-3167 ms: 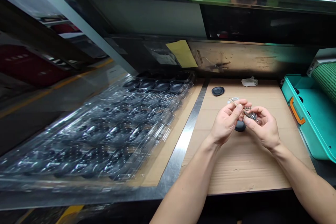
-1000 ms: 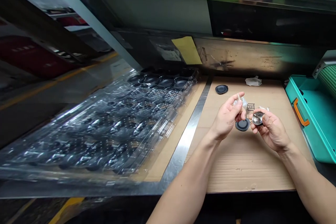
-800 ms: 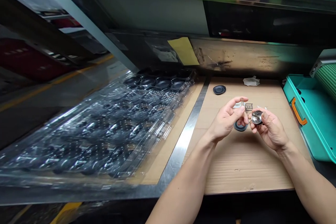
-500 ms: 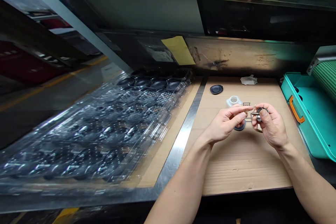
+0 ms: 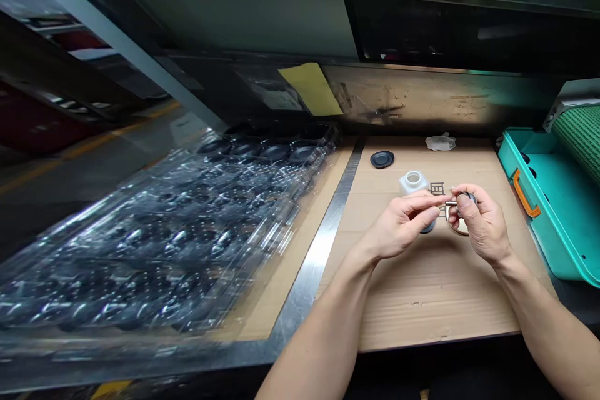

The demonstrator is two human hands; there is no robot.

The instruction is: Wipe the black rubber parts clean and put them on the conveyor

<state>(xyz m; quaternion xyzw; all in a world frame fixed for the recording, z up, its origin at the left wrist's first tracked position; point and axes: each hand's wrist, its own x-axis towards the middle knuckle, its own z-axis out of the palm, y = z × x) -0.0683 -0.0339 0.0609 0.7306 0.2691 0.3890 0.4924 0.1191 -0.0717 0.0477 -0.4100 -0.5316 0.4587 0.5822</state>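
Right hand [image 5: 487,225] pinched round metal part [image 5: 467,198] above cardboard [image 5: 422,300]; left hand [image 5: 400,225] closed in at slim metal rod [image 5: 452,203], grip unclear. Just beyond stood open-mouthed white bottle [image 5: 413,183]. Right, teal bin [image 5: 557,250] held few dark pieces [image 5: 532,172]; left, clear tray [image 5: 276,234] held black round parts [image 5: 274,152].

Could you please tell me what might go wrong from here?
The bottle stands uncapped just beyond the left hand, so a nudge could tip it; whether it holds anything is not visible.
The round part is gripped in the right hand over the cardboard, so it might drop if that grip loosens.
The slim pin between the hands offers little to hold, so it could be fumbled.
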